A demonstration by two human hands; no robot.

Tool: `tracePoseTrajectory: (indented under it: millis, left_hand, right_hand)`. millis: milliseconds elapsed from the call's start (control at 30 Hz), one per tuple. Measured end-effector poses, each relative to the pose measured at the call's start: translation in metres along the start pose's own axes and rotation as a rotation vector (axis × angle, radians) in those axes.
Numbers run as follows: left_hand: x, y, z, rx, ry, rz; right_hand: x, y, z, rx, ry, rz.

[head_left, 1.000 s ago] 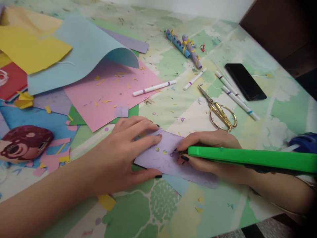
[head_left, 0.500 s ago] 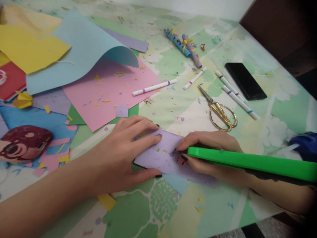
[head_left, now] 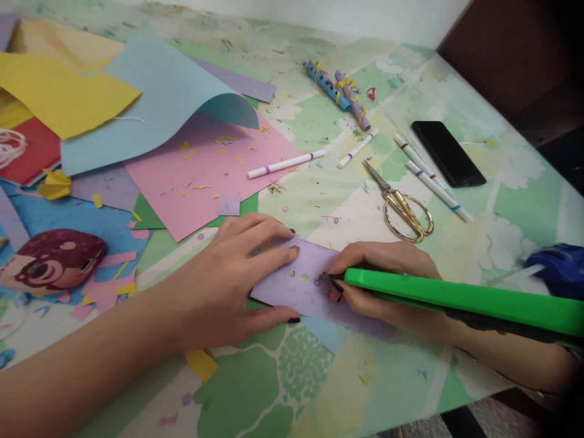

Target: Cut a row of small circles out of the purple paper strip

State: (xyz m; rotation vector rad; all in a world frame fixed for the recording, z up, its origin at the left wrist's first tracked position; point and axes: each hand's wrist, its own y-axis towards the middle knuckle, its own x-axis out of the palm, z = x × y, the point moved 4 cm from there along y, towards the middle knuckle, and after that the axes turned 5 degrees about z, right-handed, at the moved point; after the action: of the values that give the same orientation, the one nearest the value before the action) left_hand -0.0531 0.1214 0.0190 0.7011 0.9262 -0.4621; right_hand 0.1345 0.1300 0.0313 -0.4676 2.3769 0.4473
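A sheet of purple paper (head_left: 278, 289) lies on the table, with small holes in it showing green and yellow. My left hand (head_left: 228, 274) rests flat at its left side, fingers spread and pressing on the paper. My right hand (head_left: 387, 261) pinches a bright green craft knife (head_left: 456, 295) low down near its tip. That dark tip touches the purple paper just right of the holes; the blade itself is too small to make out. Under the paper's lower edge a light blue piece (head_left: 326, 333) sticks out.
Gold-handled scissors (head_left: 406, 213), several white markers (head_left: 285, 164) and a black phone (head_left: 449, 153) lie beyond my hands. Two decorated paper rolls (head_left: 328, 85) sit farther back. Large coloured sheets (head_left: 159, 103) and a dark red bear-print case (head_left: 55, 261) are at left, among paper scraps.
The view has shifted slightly, so the things on the table appear moved a little. Both hands keep their places on the purple paper, and the knife tip stays nearly at the same spot.
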Motion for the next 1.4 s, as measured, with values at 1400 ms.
tracePoseTrajectory:
  millis: [1400]
  left_hand:
    - [0.009, -0.004, 0.04, -0.04, 0.317, 0.103]
  right_hand:
    - [-0.004, -0.007, 0.005, 0.098, 0.044, -0.057]
